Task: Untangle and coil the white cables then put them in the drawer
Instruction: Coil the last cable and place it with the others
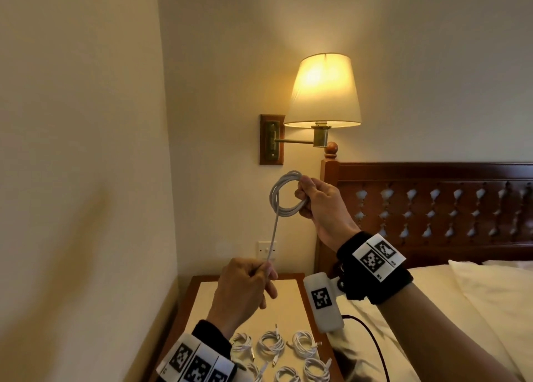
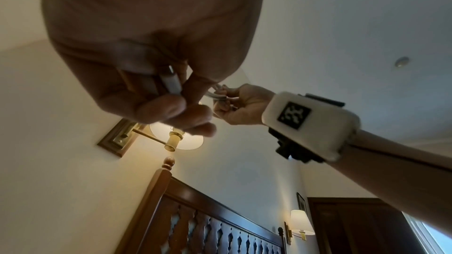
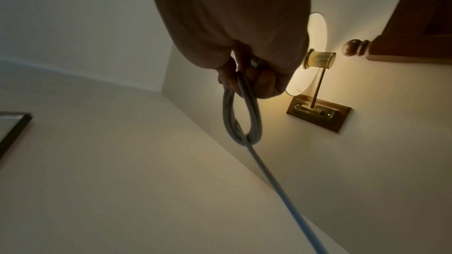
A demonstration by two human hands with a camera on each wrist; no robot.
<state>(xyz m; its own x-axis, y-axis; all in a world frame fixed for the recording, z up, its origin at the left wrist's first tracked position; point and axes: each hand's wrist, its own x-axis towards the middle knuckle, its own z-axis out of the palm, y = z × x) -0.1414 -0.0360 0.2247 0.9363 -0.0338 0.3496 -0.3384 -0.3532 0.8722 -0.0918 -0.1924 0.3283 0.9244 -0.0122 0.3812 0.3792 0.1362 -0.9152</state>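
Holding a white cable up in the middle of the head view, the right hand has its fingers and thumb curled round one side of a round coil of several loops. The coil stands out to the left of that hand, in front of the wall and just below the lit lamp. From the coil's left edge a single straight run of cable drops down and a little left to the left hand, lower in the frame. There the cable is pinched between thumb and curled fingers, and the run between the two hands looks taut.

In the left wrist view the plug at the cable's end lies inside that hand's grip, its metal tip pointing toward the palm. The right wrist view shows the loops hanging from the right hand's closed fingers, the straight run leaving toward the lower right of the frame.

Down at the bottom of the head view, a nightstand carries more coiled cables, already wound, lying in rows near its front edge, well apart from the cable in the air. To the right are a bed and a carved headboard. Below the coil, a wall socket sits behind the hanging run. No drawer front can be made out from these views.
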